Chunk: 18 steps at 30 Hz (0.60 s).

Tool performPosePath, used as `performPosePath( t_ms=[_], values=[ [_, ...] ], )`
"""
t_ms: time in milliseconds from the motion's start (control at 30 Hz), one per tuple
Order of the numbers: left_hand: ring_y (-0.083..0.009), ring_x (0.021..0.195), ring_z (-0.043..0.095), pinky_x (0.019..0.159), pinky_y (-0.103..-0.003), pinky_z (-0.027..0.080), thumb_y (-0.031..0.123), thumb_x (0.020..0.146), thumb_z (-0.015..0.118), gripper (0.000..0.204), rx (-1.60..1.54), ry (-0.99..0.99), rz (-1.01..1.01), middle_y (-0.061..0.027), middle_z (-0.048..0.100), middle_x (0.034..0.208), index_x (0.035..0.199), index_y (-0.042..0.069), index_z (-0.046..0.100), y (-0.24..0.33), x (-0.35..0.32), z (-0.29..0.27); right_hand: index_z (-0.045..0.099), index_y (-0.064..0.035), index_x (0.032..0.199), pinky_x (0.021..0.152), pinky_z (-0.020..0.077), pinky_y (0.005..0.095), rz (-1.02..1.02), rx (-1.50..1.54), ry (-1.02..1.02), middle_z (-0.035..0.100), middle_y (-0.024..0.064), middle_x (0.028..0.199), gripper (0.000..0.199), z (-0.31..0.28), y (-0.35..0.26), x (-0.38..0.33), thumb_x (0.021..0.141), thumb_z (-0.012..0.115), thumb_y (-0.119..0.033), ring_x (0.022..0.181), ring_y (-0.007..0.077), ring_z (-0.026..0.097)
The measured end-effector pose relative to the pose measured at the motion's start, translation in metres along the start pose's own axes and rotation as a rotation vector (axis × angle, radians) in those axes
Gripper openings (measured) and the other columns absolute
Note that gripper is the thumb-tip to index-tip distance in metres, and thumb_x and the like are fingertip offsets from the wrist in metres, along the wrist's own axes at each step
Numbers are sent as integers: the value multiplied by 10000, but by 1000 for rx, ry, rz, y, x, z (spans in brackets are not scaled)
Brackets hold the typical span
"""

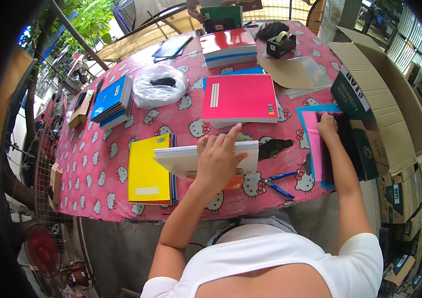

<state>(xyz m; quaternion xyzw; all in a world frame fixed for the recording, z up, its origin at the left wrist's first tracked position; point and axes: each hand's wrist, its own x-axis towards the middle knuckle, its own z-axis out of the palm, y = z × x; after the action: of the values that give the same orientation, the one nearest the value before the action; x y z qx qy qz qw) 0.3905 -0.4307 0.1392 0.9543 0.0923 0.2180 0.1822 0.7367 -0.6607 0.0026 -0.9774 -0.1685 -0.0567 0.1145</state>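
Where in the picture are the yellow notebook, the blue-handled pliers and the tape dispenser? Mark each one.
yellow notebook (pixel 147 171), head view, middle of its cover.
blue-handled pliers (pixel 279 182), head view, where the handles meet.
tape dispenser (pixel 281 44), head view, its black body.

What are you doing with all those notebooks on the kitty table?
A person is sorting notebooks on a table with a pink cartoon-cat tablecloth. The left hand presses on a white spiral notebook lying open-side down beside a yellow notebook. The right hand rests on a pink and black stack near an open cardboard box. Blue pliers lie between the hands.
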Motion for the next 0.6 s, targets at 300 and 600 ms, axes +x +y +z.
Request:
performPosePath(
  t_ms=[300,600],
  values=[
    [-182,843,604,973,-437,269,234,811,697,129,4,323,-10,-7,669,886,897,144,730,14,-15,7,494,-69,1352,679,489,331,-617,1063,-458,650,120,791,570,-111,-116,-162,804,640,-13,720,213,618],
    [-185,800,605,906,-389,361,182,803,680,123,-125,250,50,-6,671,846,900,110,706,11,-20,8,507,-78,1347,633,481,263,-483,1212,-767,638,90,807,529,-122,-134,-175,837,592,34,666,157,614]
  ],
)
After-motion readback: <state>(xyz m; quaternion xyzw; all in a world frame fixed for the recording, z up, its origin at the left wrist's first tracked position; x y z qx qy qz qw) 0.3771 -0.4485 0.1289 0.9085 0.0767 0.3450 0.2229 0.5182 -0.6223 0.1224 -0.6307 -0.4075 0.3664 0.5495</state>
